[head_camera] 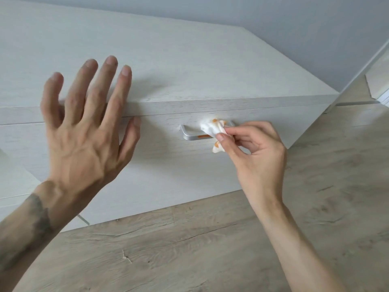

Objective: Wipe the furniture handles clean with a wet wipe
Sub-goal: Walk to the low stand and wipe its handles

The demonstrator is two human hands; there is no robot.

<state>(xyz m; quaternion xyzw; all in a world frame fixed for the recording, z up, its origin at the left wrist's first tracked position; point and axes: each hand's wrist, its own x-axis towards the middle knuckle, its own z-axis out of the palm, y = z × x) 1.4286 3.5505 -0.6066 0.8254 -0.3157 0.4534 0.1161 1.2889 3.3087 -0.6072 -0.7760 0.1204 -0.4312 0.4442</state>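
Observation:
A silver bar handle (190, 135) sits on the front of a white wood-grain drawer (164, 165). An orange smear shows on the handle's face, just left of the wipe. My right hand (254, 152) pinches a crumpled white wet wipe (212, 128), stained orange, and presses it against the right part of the handle. The handle's right end is hidden behind the wipe and my fingers. My left hand (88, 127) is spread open in front of the cabinet's top edge, fingers apart, holding nothing.
The white cabinet top (147, 60) stretches back to a grey wall (273, 28). Light wood-look flooring (210, 249) lies below and to the right. A white baseboard and door frame (376, 60) stand at the far right.

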